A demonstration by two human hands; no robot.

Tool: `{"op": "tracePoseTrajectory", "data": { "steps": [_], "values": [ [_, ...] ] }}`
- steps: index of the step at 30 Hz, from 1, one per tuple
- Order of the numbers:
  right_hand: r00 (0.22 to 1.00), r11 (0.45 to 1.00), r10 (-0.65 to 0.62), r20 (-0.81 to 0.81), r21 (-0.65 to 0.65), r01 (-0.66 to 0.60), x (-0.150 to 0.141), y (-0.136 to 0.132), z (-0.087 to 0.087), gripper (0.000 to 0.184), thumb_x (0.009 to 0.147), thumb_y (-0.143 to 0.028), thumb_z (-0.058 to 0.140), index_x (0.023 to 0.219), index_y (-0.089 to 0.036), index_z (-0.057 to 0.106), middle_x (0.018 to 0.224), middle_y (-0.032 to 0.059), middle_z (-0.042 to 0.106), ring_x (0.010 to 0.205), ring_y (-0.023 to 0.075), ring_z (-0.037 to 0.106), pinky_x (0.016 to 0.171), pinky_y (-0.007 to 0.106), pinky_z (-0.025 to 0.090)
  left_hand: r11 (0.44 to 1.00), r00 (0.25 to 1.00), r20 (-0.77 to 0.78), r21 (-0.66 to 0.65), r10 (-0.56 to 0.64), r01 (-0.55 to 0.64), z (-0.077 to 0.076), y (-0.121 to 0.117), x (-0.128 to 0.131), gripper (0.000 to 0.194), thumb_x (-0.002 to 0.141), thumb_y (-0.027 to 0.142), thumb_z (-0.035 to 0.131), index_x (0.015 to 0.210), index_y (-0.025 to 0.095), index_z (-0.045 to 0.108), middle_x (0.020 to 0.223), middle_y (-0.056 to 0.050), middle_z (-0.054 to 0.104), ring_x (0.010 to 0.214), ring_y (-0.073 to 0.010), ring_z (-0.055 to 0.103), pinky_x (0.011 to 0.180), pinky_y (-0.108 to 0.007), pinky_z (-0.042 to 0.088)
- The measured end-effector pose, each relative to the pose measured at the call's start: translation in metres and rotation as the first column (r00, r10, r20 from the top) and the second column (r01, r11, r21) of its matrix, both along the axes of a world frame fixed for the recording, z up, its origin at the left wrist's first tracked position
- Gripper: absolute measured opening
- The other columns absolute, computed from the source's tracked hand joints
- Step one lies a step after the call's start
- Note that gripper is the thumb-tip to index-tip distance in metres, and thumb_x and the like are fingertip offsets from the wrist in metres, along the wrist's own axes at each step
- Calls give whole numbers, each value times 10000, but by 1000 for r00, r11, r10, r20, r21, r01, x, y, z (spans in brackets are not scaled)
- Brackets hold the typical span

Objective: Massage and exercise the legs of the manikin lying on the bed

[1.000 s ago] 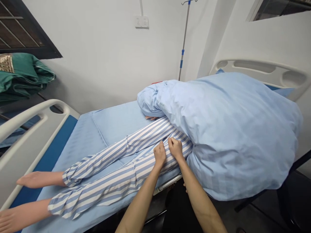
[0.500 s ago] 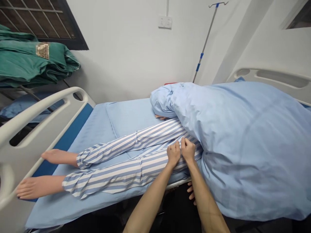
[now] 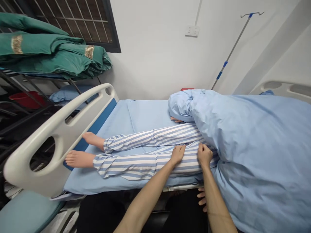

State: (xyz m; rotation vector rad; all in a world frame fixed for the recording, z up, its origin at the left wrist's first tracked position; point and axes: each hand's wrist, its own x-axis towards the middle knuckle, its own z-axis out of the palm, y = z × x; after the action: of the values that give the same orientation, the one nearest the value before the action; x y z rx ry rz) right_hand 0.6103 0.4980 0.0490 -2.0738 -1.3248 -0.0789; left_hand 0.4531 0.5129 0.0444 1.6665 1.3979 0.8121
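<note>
Two legs in blue-and-white striped pants [image 3: 136, 165] lie stretched along the bed, with bare, smooth, manikin-like feet [image 3: 81, 158] towards the footboard. My left hand [image 3: 178, 153] is a closed fist on the nearer thigh. My right hand [image 3: 204, 154], also curled into a fist, rests higher on that same thigh, beside the edge of the blue quilt [image 3: 255, 139]. A gap of striped cloth shows between my fists, and I see nothing held in either. The quilt hides the upper body. Fingers of another hand [image 3: 202, 198] hang below the mattress edge by my right forearm.
A pale footboard [image 3: 80, 100] stands at the left. Behind it, green folded bedding [image 3: 55, 55] lies on a rack above a red basin [image 3: 28, 99]. An IV pole [image 3: 233, 48] stands by the wall. A teal stool seat [image 3: 29, 210] is at the lower left.
My two fists, nearly touching before, have moved apart along the thigh. The head view has swung left, bringing the red basin and stool seat into sight.
</note>
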Motion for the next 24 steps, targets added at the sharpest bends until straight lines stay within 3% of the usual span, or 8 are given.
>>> {"op": "tracePoseTrajectory", "data": {
  "steps": [3, 6, 11, 13, 16, 20, 22, 24],
  "values": [
    [999, 1000, -19, 27, -19, 20, 1, -1, -1, 420, 897, -341, 390, 605, -151, 624, 617, 97, 616, 541, 140, 379, 588, 287, 235, 999, 986, -163, 12, 38, -37, -5, 4, -77, 471, 931, 372, 308, 555, 171, 508, 571, 0, 496, 634, -118, 464, 635, -232, 323],
    [997, 998, -21, 70, -49, 24, 0, -2, -2, 412, 901, -340, 398, 638, -148, 650, 647, 106, 631, 554, 150, 408, 594, 289, 253, 989, 953, -267, 12, 143, -145, -5, 6, -181, 434, 925, 334, 316, 632, 169, 591, 669, -40, 598, 734, -147, 527, 704, -235, 366],
    [984, 971, -63, 164, -220, 98, -1, -1, 1, 422, 921, -348, 371, 763, -145, 706, 738, 148, 671, 632, 208, 531, 601, 307, 293, 914, 766, -533, 38, 359, -403, -5, -20, -340, 308, 890, 303, 383, 868, 162, 656, 917, -102, 685, 904, -218, 598, 803, -297, 411],
    [975, 931, -94, 200, -331, 157, -4, 3, 6, 437, 926, -370, 349, 852, -148, 717, 788, 167, 678, 685, 248, 579, 598, 319, 309, 918, 675, -650, 94, 349, -384, -11, -36, -371, 312, 892, 292, 379, 939, 165, 659, 984, -118, 689, 937, -229, 617, 815, -309, 422],
    [975, 857, -66, 210, -488, 163, -32, 16, 17, 431, 921, -394, 348, 971, -143, 695, 860, 182, 675, 763, 285, 619, 605, 328, 342, 942, 597, -742, 142, 305, -305, -20, -48, -379, 346, 903, 291, 356, 978, 170, 671, 1027, -127, 693, 956, -239, 635, 842, -333, 431],
    [947, 828, 283, 154, -537, -160, -153, 38, 31, 311, 907, -352, 435, 1033, -148, 633, 951, 143, 666, 887, 244, 621, 690, 302, 392, 940, 621, -731, 86, 284, -329, -22, -46, -370, 336, 893, 300, 371, 919, 165, 678, 961, -118, 700, 901, -243, 648, 835, -353, 454],
    [821, 767, 546, 165, -494, -410, -245, 46, 31, 264, 894, -302, 474, 1056, -144, 610, 1023, 142, 648, 971, 224, 596, 775, 290, 399, 932, 645, -690, 126, 329, -340, -23, -43, -370, 301, 884, 294, 401, 941, 159, 665, 998, -122, 681, 957, -246, 632, 858, -347, 458],
    [642, 648, 743, 191, -447, -617, -340, 51, 25, 274, 879, -250, 494, 1119, -154, 585, 1100, 149, 623, 1049, 220, 561, 849, 287, 392, 893, 646, -625, 218, 438, -395, -26, -41, -373, 278, 868, 266, 433, 1003, 141, 640, 1074, -143, 641, 1046, -257, 597, 888, -345, 461]
  ]
}}
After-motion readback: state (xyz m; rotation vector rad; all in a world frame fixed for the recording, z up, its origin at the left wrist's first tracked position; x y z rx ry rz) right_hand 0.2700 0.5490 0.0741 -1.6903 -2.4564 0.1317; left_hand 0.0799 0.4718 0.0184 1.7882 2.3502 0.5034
